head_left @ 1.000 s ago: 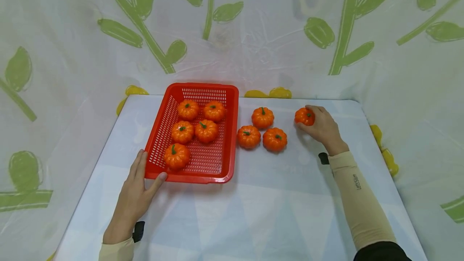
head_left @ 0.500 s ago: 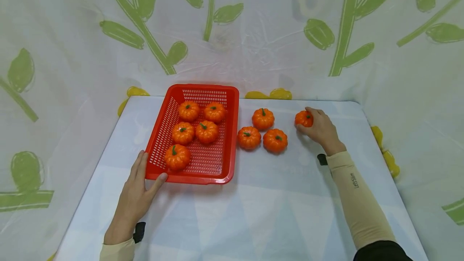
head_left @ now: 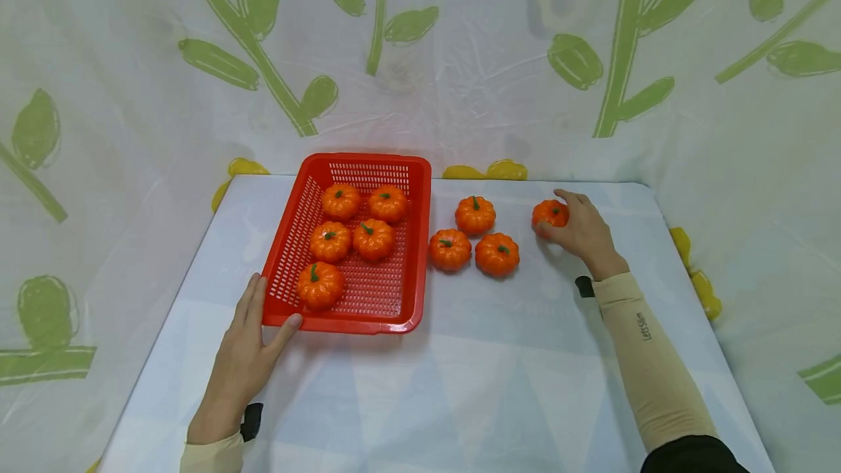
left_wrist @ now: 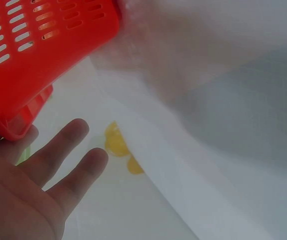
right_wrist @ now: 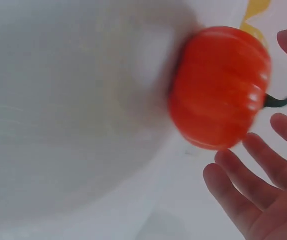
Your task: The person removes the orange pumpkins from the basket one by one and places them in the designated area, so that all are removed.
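Note:
My left hand (head_left: pixel 239 363) rests at the near left corner of a red plastic basket (head_left: pixel 415 298), thumb at the front rim and fingers along the left side. In the left wrist view those fingers (left_wrist: pixel 76 175) stretch out straight below the basket's slotted wall (left_wrist: pixel 43 55). My right hand (head_left: pixel 587 236) is around a small orange toy pumpkin (head_left: pixel 547 214) at the far right of the table. The right wrist view shows that pumpkin (right_wrist: pixel 218 90), green stem included, with spread fingers (right_wrist: pixel 233 195) close beside it and the thumb apart from it.
Several orange pumpkins (head_left: pixel 320 285) lie inside the basket. Right of it, three more pumpkins (head_left: pixel 497 254) sit close together on the pale table (head_left: pixel 460 385). A white sheet (head_left: pixel 473 108) with printed green leaves hangs behind the table and at its sides.
My right hand's fingers have spread away from the pumpkin, leaving a wider gap at the index finger. The pumpkin sits slightly lower in view. My left hand and the basket stay in place.

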The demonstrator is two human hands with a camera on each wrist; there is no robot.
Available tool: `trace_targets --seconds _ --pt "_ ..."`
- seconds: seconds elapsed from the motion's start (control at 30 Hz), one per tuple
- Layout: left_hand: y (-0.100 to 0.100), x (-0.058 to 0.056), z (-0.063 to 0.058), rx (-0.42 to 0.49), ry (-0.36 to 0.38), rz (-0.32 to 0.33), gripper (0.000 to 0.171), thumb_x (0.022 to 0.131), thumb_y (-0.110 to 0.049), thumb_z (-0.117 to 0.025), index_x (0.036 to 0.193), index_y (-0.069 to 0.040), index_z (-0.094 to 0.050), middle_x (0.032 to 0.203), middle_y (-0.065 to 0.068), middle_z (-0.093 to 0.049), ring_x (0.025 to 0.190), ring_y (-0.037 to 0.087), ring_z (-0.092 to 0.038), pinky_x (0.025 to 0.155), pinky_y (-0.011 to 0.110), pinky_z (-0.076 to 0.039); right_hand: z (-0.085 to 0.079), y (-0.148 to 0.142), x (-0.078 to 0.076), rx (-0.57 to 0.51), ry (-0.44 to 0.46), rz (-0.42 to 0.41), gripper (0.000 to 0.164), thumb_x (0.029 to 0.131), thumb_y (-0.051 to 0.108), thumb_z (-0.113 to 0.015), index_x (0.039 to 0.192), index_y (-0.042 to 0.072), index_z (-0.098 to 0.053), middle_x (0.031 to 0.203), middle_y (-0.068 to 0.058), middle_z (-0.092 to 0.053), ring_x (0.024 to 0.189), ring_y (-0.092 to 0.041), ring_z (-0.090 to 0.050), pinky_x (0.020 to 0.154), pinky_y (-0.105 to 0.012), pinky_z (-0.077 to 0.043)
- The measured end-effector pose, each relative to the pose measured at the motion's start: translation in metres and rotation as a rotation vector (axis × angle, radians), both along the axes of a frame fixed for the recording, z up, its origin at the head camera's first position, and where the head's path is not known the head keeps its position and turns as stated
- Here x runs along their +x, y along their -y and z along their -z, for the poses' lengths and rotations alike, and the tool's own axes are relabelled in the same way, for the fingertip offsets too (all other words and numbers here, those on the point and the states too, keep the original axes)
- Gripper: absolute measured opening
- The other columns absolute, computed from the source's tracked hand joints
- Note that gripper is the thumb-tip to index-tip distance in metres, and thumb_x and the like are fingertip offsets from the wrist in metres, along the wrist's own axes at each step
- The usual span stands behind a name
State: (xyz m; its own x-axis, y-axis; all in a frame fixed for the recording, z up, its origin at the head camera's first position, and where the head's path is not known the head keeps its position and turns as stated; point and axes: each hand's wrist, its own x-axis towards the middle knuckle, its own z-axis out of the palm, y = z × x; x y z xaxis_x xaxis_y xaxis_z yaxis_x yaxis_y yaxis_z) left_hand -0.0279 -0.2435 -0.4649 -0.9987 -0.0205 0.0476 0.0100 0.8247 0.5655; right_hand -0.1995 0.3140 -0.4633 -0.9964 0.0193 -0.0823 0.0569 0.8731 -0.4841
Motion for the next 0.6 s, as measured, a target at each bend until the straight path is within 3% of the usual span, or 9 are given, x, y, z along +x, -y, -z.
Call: trace_targets --seconds 0.23,0.6 --pt "0.0 0.0 -0.001 -0.003 -0.003 -0.003 0.095 0.097 -0.049 -0.064 0.165 -0.018 -0.005 0.17 0.009 -0.007 0.146 0.049 -0.027 0.103 0.076 -0.033 -0.018 0.005 -0.003 -0.039 -0.14 -0.014 0.073 0.091 0.034 -0.071 0.152 0.005 -0.042 0.152 -0.027 -0.039 0.135 -0.046 -0.04 0.107 -0.066 -0.038" --pt "-0.001 0.001 -0.002 0.001 -0.002 -0.001 0.095 0.097 -0.048 -0.065 0.165 -0.018 -0.005 0.17 0.009 -0.007 0.146 0.049 -0.028 0.103 0.076 -0.033 -0.056 0.041 -0.011 -0.066 -0.282 -0.126 0.068 0.092 0.036 -0.071 0.149 0.007 -0.047 0.15 -0.019 -0.045 0.135 -0.039 -0.044 0.109 -0.061 -0.039"
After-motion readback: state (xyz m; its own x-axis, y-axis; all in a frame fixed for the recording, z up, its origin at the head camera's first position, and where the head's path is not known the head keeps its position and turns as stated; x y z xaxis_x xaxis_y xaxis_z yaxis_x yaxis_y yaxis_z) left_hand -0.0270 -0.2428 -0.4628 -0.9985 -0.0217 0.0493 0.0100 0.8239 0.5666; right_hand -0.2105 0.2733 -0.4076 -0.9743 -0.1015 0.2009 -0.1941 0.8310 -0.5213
